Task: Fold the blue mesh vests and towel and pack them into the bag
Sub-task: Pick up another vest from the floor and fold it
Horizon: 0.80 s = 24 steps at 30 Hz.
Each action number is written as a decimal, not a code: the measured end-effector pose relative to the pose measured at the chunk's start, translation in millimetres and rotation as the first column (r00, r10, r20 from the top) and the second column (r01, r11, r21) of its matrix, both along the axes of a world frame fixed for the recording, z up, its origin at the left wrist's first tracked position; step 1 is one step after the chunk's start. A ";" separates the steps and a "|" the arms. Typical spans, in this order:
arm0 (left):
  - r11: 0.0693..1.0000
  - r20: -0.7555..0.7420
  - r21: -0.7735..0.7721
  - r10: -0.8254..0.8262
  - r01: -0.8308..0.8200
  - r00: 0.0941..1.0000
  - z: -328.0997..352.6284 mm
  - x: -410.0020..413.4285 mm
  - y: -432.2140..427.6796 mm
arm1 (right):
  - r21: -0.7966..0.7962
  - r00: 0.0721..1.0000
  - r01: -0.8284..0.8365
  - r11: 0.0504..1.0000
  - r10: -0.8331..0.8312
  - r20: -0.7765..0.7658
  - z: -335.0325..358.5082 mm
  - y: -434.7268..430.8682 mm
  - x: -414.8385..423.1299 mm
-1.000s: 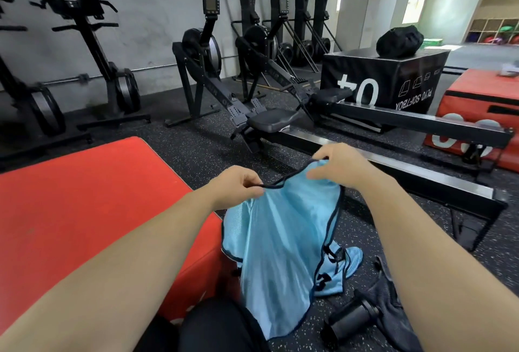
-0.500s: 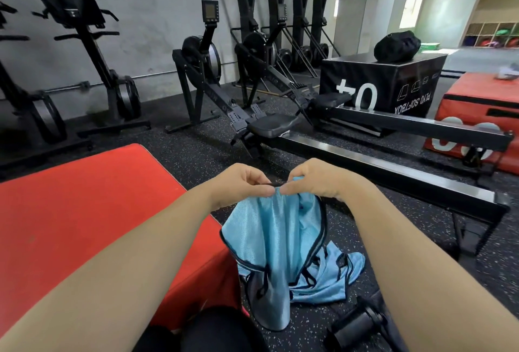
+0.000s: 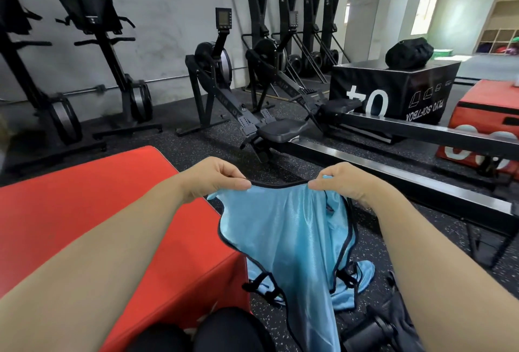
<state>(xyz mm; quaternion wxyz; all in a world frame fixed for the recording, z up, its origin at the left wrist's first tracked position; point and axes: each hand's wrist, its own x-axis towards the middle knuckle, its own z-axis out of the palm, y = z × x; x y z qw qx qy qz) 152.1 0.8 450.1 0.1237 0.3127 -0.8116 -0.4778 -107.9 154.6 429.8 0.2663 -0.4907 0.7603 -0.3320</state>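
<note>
Blue vest (image 3: pixel 286 239) hanging above the floor, just beside a red box (image 3: pixel 84 225). Left hand (image 3: pixel 216 177) and right hand (image 3: pixel 345 183) each pinch one end of its black-trimmed top edge, fingers curled on the cloth. Beyond: rowing machine (image 3: pixel 280 129); farther, a black box (image 3: pixel 393 90) bearing a black bag (image 3: pixel 408 52).

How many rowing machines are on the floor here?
2. The nearer rower lies just beyond the blue vest; the farther rower lies behind it, by the black box. More may be hidden.
</note>
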 end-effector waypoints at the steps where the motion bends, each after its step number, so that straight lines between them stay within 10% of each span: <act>1: 1.000 0.006 0.010 -0.001 0.001 1.000 2.6 3.4 -1.4 | -0.009 1.000 0.013 1.000 -0.013 -0.003 0.8 0.3 0.2; 19: 0.951 -0.085 -0.180 0.239 -0.251 0.967 0.2 12.2 -33.6 | -0.080 0.993 0.121 0.989 -0.121 -0.007 9.0 -2.6 8.5; 24: 0.938 -0.032 -0.270 0.218 -0.218 0.975 -0.1 -9.3 -57.9 | 0.029 0.953 0.226 0.974 -0.214 -0.215 6.9 -18.2 -1.6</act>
